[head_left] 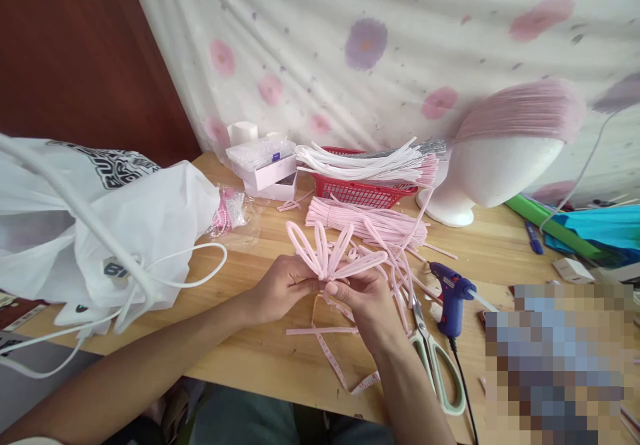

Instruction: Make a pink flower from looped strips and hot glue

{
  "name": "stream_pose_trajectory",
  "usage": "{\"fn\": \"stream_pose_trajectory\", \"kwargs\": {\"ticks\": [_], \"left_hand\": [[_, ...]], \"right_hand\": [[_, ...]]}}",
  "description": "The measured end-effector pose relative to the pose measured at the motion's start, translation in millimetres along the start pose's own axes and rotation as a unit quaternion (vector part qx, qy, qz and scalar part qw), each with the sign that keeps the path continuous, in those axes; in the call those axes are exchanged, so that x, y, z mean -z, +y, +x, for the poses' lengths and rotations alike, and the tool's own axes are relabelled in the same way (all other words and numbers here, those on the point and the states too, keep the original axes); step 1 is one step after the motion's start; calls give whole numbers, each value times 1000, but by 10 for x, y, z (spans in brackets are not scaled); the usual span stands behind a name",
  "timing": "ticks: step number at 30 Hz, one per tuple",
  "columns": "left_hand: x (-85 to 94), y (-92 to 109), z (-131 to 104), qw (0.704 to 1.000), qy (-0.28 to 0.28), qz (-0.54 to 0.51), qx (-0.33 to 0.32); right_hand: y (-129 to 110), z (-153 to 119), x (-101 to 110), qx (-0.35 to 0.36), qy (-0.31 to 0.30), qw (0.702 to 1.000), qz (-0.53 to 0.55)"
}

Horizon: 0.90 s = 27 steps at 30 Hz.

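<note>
Head view: left hand [280, 288] and right hand [361, 298] pinch the base of the pink looped piece [323, 252] at frame centre. Its loops fan upward above the fingertips.

Fuzzy pink stems, bare wood and coloured plastic under a printed hanging.
The looped piece [323, 248] between the fingertips looks soft and matt, like the fuzzy bundle [365, 220] lying on the desk [240, 345], whose pale wood is smooth, with visible grain and a faint sheen. The basket [360, 193] is red openwork plastic; white and pink fuzzy stems [365, 165] fill it beside silvery, tinsel-like ones. The scissors [443, 372] pair shiny metal blades with smooth pale-green handles, and the glue gun [450, 295] has a blue plastic body. The mannequin head [505, 172] is matt white, the curtain [310, 58] thin, creased and flower-printed.
</note>
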<state>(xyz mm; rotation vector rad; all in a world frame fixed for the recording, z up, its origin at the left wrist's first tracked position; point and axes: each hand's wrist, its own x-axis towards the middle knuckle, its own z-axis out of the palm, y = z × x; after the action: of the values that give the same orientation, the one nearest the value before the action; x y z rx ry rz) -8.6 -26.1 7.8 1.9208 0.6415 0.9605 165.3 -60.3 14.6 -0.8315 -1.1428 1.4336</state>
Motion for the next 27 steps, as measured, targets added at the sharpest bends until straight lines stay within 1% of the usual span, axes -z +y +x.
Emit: {"fn": "stream_pose_trajectory", "kwargs": {"ticks": [8, 10, 13, 14, 16, 19, 23, 27], "left_hand": [[-10, 36, 8, 1000, 1, 12, 4], [-15, 22, 1, 1000, 19, 19, 9], [-18, -7, -9, 996, 75, 43, 8], [-17, -15, -11, 994, 96, 55, 4], [-13, -23, -13, 987, 131, 88, -6], [-13, -14, -12, 978, 157, 136, -26], [-21, 1, -15, 972, 164, 161, -47], [3, -22, -20, 969, 173, 174, -33]], "right_hand": [[43, -24, 10, -4, 2, 1000, 8], [56, -41, 23, -10, 16, 1000, -5], [80, -86, 35, 1, 75, 994, -78], [90, -106, 33, 13, 101, 987, -121], [115, -143, 15, 47, 149, 962, -222], [171, -167, -42, 93, 172, 916, -351], [254, -129, -113, 106, 166, 884, -423], [257, -184, -116, 106, 178, 855, -475]]}}
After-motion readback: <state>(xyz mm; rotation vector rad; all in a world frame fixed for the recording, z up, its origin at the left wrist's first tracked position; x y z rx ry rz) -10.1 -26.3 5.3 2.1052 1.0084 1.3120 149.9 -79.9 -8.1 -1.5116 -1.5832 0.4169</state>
